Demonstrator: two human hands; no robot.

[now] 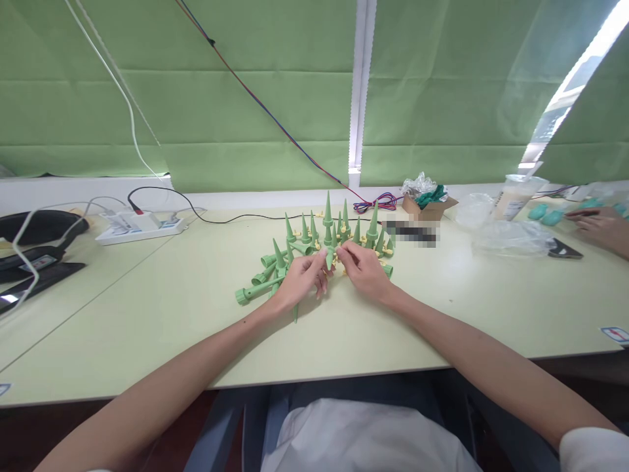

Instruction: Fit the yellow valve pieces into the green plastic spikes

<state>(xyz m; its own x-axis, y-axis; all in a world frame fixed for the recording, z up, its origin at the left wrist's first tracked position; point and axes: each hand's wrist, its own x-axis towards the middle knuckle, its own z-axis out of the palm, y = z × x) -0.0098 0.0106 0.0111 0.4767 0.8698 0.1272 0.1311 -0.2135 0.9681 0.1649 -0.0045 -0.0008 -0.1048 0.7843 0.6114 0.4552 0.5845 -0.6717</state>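
Note:
My left hand (305,275) pinches a green plastic spike (329,257), its point facing down, just above the table. Close on its right, my right hand (362,267) has thumb and forefinger pressed together at the spike's side; what they grip is too small to make out. Several more green spikes (373,226) stand point-up behind the hands, some with small yellow pieces on their sides. To the left of my left hand, several green spikes with ribbed caps (243,296) lie on their sides, partly hidden by that hand.
On the left are a white power strip (142,227) and dark devices with cables. Behind to the right stand a small cardboard box (428,207), a plastic cup (514,196) and clear bags (511,237). Another person's hand (600,228) is at the far right beside turquoise pieces (545,215).

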